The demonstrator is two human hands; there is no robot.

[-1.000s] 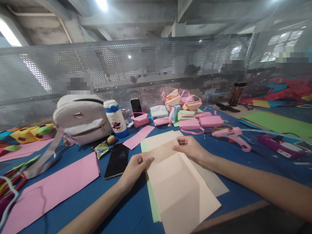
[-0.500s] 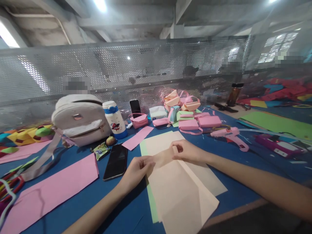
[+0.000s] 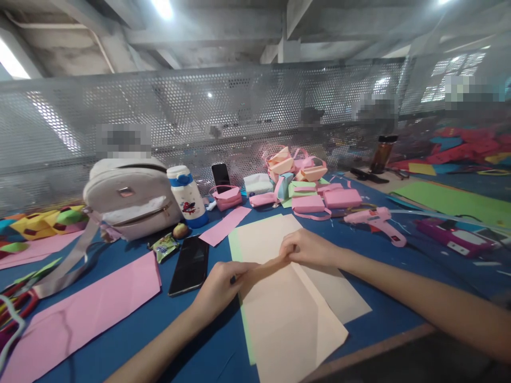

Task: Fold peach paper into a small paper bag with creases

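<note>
Peach paper sheet (image 3: 289, 314), creased, fills the lower centre of the frame, its far edge pinched by the left hand (image 3: 221, 287) and right hand (image 3: 307, 249). From that grip it spreads toward the bottom edge, long axis slanting slightly right. Print on the green packet (image 3: 165, 247), left of centre, is illegible.
</note>
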